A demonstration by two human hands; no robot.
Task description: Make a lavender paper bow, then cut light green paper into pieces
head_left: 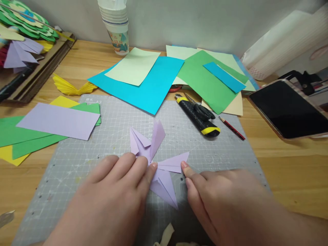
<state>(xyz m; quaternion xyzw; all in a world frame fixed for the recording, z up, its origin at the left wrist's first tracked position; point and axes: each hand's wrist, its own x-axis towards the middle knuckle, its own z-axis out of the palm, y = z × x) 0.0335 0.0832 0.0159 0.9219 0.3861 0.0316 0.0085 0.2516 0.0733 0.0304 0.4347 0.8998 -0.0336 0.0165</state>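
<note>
A stack of cups point(115, 27) stands at the back against the grey wall; what the top cup holds cannot be seen. At the far left a cardboard tray point(38, 73) holds finished paper pieces, green, lilac and yellow, piled on one another. A grey mat point(102, 143) lies on the wooden table point(282, 160), and in its middle lies the folded paper point(156, 160), lilac, with pointed flaps spreading out. The left hand point(115, 198) lies flat on the paper's left part, fingers together and pressing down. The right hand point(220, 198) is loosely curled, its index fingertip touching the tip of the right flap; whether the thumb grips the paper, I cannot tell. Beyond the paper a blue sheet point(153, 89) overlaps the mat's far edge with a pale sheet point(133, 66) on it. A knife point(197, 118) and a pencil point(232, 128) lie on the right of the mat, a phone point(287, 109) just past them, and a lilac strip point(58, 121) on green sheets on the left.
</note>
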